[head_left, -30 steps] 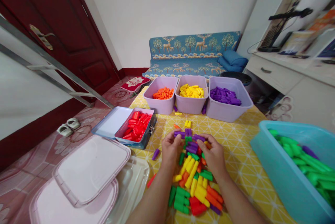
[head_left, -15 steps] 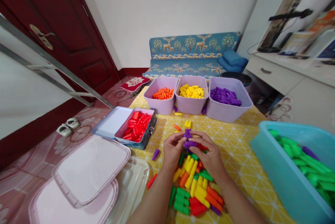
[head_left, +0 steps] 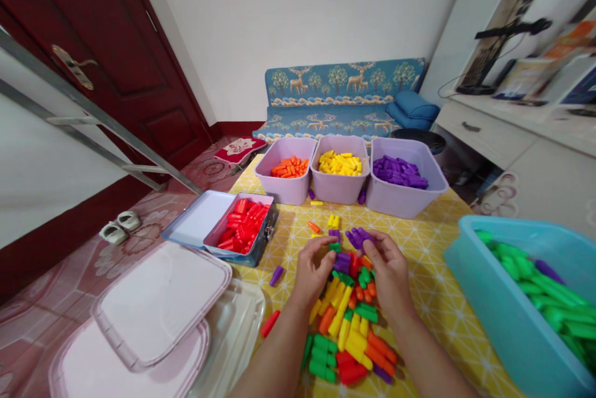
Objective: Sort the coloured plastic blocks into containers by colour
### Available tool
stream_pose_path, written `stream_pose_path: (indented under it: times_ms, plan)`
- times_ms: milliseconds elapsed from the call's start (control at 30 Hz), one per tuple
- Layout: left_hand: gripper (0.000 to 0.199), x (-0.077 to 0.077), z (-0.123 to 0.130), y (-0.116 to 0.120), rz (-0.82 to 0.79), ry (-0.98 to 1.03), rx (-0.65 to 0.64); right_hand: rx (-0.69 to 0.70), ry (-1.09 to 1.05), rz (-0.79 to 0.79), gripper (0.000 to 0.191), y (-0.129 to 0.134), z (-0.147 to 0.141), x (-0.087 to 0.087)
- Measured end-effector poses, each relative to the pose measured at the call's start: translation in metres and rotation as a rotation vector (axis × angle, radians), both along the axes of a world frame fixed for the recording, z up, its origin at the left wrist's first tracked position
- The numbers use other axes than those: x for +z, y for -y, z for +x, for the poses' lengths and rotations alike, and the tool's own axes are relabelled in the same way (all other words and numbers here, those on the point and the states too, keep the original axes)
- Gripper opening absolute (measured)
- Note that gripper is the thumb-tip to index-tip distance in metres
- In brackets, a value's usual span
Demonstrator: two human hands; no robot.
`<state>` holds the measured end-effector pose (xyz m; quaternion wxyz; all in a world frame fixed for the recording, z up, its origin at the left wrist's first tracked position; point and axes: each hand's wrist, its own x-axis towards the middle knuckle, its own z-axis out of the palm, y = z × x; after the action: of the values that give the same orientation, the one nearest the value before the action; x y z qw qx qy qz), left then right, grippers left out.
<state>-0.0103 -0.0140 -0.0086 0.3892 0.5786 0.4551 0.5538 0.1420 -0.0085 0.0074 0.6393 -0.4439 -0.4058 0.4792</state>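
Note:
Purple plastic pieces, joined in a small cluster, are pinched in the fingers of my right hand above the heap. My left hand is beside it with thumb and fingers apart and nothing between them. Its fingertips are close to more purple pieces lying on the heap. Below and between my forearms spreads a pile of yellow pieces, green pieces, orange pieces and red pieces, several of them stuck side by side.
Behind the heap stand lilac bins of orange, yellow and purple pieces. A tin of red pieces sits left, near stacked lids. At right is a turquoise tub with green pieces. One purple piece lies on the yellow tablecloth.
My hands have moved apart. The purple cluster, between both hands before, is now in my right hand, slightly to the right. My left fingers have opened.

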Motion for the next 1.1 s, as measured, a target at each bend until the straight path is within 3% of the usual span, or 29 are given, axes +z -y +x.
stream_pose_path:
  times_ms: [167, 267, 567, 767, 933, 1000, 1100]
  plan:
    - [0.055, 0.000, 0.002, 0.002, 0.115, -0.374, -0.151, -0.035, -0.319, -0.016, 0.028, -0.009, 0.003, -0.002]
    - [0.055, -0.005, 0.004, 0.000, 0.118, -0.398, -0.142, 0.016, -0.345, -0.020, 0.024, -0.011, 0.006, -0.004]
    - [0.021, -0.010, 0.005, -0.007, 0.026, 0.040, 0.124, 0.184, -0.175, -0.067, 0.034, -0.006, 0.005, 0.001]
    - [0.040, -0.014, 0.001, -0.012, -0.206, 0.561, 0.284, 0.306, -0.114, -0.137, 0.041, 0.000, 0.007, 0.012]
    - [0.047, -0.014, 0.001, -0.014, -0.270, 0.628, 0.306, 0.523, 0.208, -0.114, 0.043, -0.006, 0.022, 0.028]
    - [0.047, -0.012, 0.002, -0.014, -0.273, 0.615, 0.289, 0.454, 0.300, -0.073, 0.044, -0.018, 0.032, 0.043]
    - [0.048, -0.010, 0.004, -0.013, -0.280, 0.614, 0.264, 0.228, 0.274, -0.008, 0.045, -0.048, 0.049, 0.072]
